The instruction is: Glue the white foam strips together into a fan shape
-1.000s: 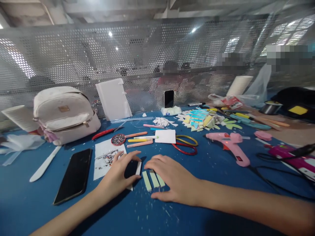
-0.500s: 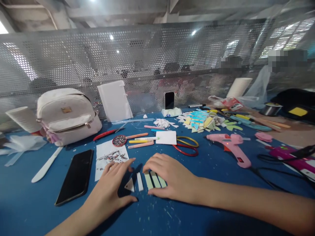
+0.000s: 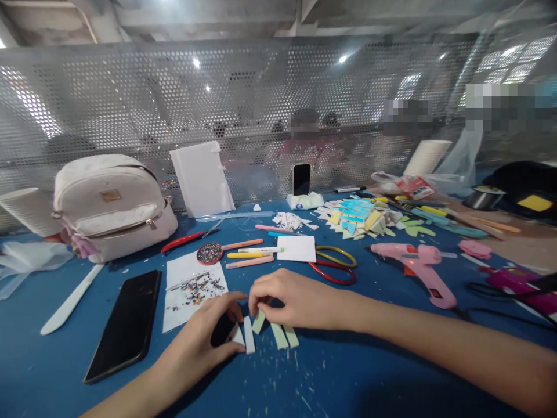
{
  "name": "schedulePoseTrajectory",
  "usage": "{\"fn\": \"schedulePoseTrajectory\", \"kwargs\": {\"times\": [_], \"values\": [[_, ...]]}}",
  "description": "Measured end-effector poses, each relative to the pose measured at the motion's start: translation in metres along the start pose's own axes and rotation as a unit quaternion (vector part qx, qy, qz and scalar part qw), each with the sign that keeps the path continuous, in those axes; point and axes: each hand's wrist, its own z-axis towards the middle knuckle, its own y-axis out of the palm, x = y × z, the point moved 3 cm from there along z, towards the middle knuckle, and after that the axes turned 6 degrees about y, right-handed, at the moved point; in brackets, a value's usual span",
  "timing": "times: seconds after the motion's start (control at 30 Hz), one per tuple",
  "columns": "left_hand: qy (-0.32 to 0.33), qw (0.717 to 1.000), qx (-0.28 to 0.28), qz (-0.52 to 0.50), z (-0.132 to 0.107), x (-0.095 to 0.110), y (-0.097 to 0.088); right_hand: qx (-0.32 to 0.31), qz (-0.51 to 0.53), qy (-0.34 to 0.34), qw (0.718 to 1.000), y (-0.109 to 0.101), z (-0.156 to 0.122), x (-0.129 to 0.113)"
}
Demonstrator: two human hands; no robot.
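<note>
My right hand (image 3: 285,299) pinches one pale green strip (image 3: 259,323) by its upper end, and the strip sits at a slant. Two more pale green strips (image 3: 279,337) lie side by side just below that hand. My left hand (image 3: 213,331) curves on the table with thumb and fingers apart. Between them is a white triangular piece (image 3: 237,335), partly hidden by the hand. A narrow white strip (image 3: 249,335) lies beside the triangle, close to the left thumb tip.
A white paper (image 3: 174,307) with small colourful bits and a black phone (image 3: 124,325) lie left. Pens (image 3: 250,262), red-and-yellow-handled scissors (image 3: 333,273) and a white card (image 3: 300,248) lie beyond my hands. A pink glue gun (image 3: 424,267) and a pile of cut pieces (image 3: 357,217) are right.
My right hand has closed its fingers on the leftmost green strip and tilted it away from the other two. My left hand has come nearer the white pieces, its thumb close to them.
</note>
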Motion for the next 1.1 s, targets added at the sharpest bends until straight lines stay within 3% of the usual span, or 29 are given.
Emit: {"fn": "schedulePoseTrajectory", "kwargs": {"times": [0.33,0.6,0.9,1.1], "values": [[-0.009,0.999,-0.019,-0.039,-0.01,-0.012,0.002,0.04,0.147,0.064,0.986,0.008,0.002,0.02],[-0.001,0.999,-0.041,-0.023,-0.011,-0.015,0.003,0.008,0.333,0.103,0.937,0.021,0.003,0.025],[-0.006,0.999,-0.037,-0.022,-0.011,-0.011,0.002,-0.001,0.297,0.128,0.946,0.016,0.002,0.027],[-0.014,0.999,-0.028,-0.022,-0.015,-0.016,0.003,-0.046,0.092,0.096,0.99,0.019,-0.001,0.022]]}}
